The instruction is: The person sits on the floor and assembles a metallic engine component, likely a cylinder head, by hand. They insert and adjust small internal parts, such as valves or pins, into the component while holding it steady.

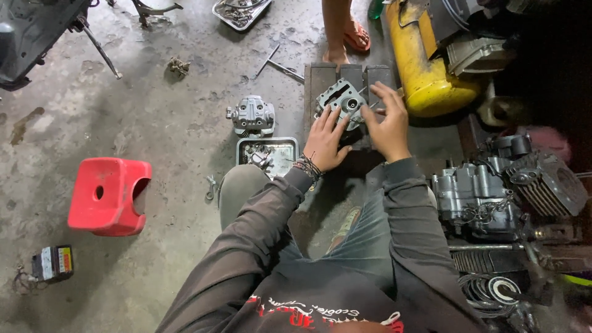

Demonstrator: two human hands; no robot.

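Note:
A grey metal cylinder head (341,98) stands on a dark wooden block (320,83) in front of me. My left hand (325,140) rests against its near left side, fingers spread on the casting. My right hand (388,120) grips its right side, fingers curled over the top edge. Both arms wear dark grey sleeves; a beaded bracelet circles my left wrist.
A second grey engine part (251,115) and a metal tray of small parts (243,148) lie left of the block. A red plastic stool (110,195) sits at left, a yellow tank (422,61) at right, engine pieces (493,194) beside my right knee. Another person's foot (345,37) stands behind.

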